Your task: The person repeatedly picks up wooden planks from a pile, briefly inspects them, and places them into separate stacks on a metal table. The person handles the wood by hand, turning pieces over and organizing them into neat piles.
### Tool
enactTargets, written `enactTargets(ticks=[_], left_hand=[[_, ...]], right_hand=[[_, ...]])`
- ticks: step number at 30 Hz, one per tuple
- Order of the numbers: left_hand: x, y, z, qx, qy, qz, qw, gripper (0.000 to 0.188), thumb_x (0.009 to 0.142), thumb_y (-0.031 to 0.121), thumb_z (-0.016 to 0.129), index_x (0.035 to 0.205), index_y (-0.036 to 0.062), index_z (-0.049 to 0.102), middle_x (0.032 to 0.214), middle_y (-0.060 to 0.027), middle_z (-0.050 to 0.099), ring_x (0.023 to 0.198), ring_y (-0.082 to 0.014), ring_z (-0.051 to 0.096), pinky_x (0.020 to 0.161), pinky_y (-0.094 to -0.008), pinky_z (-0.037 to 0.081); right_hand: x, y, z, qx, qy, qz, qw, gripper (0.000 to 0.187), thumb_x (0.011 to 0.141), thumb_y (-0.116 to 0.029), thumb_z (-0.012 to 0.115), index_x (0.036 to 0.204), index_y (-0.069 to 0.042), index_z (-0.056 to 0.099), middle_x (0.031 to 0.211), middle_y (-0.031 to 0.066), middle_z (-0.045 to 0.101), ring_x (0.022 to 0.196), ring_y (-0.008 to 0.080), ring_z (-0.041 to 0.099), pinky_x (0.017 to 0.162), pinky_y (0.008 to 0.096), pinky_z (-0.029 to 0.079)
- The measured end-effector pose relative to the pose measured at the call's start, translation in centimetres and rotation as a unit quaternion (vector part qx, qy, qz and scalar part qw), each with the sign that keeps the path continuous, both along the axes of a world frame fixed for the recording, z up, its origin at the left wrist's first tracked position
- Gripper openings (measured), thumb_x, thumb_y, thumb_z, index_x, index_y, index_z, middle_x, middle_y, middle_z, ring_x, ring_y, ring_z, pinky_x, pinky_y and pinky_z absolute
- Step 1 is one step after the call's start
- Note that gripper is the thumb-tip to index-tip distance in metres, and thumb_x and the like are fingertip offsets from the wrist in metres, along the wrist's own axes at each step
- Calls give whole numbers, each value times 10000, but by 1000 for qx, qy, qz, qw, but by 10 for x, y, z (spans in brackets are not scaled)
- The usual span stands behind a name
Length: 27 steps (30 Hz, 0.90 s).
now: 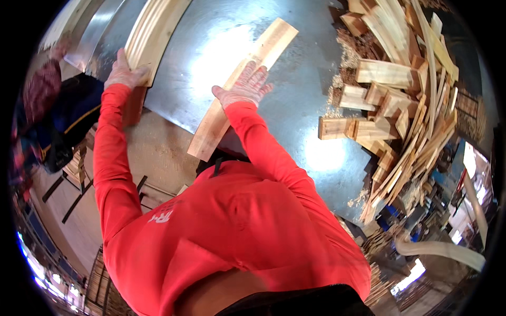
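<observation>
While the plank (240,89) lies flat on the metal worktop (300,110), its near end overhangs the front edge | long axis runs away, up and rightward | right hand (245,85) nearer, fingers spread, palm pressing mid-plank | left hand (125,72) closed on wooden fence (153,34), left edge | offcut pile (400,100) along right edge.

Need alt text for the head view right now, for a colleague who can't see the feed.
A person in a red long-sleeved top presses the gloved right hand flat on a pale wooden board lying on a shiny metal table, while the gloved left hand grips a stack of boards at the table's left edge. Offcuts are piled at right.
</observation>
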<state>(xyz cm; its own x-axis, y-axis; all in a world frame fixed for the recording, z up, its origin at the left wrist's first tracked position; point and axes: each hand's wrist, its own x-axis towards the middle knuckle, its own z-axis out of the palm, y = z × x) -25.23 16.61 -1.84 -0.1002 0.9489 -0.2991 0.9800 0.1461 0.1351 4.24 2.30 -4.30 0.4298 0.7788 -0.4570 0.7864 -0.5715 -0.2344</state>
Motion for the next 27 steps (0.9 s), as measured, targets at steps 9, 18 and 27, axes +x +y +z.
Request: enactTargets(ticks=[9, 18, 27], left_hand=[[214, -154, 20, -64, -95, -236, 965, 1088, 687, 508, 770, 1471, 8, 207, 1464, -269, 306, 1360, -365, 339, 1087, -485, 319], [238, -206, -54, 9, -302, -117, 946, 1009, 667, 418, 791, 1454, 27, 295, 1400, -282, 394, 1270, -434, 422, 1062, -436, 369], [275, -81, 121, -127, 169, -296, 931, 666, 806, 557, 645, 1317, 146, 529, 1096, -170, 665, 1016, -342, 636, 924, -542, 442]], right_hand=[[51, 36, -3, 78, 93, -184, 976, 1276, 649, -356, 821, 1520, -92, -75, 1571, 236, 23, 1406, 384, 257, 1104, 407, 336], [105, 51, 17, 88, 327, -156, 928, 618, 778, -354, 723, 1243, -3, 517, 1114, 206, 634, 1066, 334, 620, 922, 384, 485], [140, 46, 162, 73, 38, 521, 850, 418, 838, -421, 610, 1103, -102, 664, 1066, 177, 674, 997, 345, 642, 848, 446, 515]])
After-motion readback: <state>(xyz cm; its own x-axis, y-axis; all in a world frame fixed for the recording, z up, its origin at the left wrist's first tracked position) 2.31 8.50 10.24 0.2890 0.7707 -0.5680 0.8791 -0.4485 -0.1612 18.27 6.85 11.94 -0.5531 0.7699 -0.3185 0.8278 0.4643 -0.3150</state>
